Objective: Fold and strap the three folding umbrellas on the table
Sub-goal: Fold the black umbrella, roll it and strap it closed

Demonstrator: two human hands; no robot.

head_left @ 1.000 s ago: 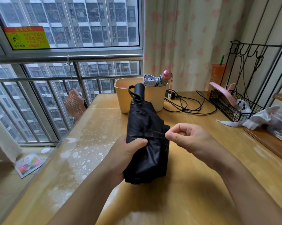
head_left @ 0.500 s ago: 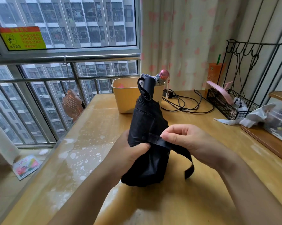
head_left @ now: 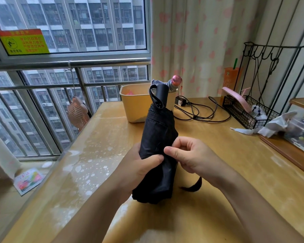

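A black folding umbrella (head_left: 158,137) stands tilted above the wooden table (head_left: 217,155), handle end up and away from me. My left hand (head_left: 140,171) grips its bunched canopy around the middle. My right hand (head_left: 184,155) pinches the umbrella's black strap against the canopy; the strap's loose end (head_left: 193,187) curls out below that wrist. A grey folded umbrella (head_left: 167,84) with a pink handle sticks out of the yellow bin (head_left: 135,106) behind. A third umbrella is not visible.
Black cables (head_left: 200,113) and a charger lie behind the umbrella. A black wire rack (head_left: 249,113) with pink items stands at the right, with crumpled tissue (head_left: 274,125) and a clear box beside it. The table's left edge runs along the window railing.
The right hand has drawn the strap in from the stretched-out position and now presses it against the canopy. The umbrella has been lifted slightly and tilted more upright.
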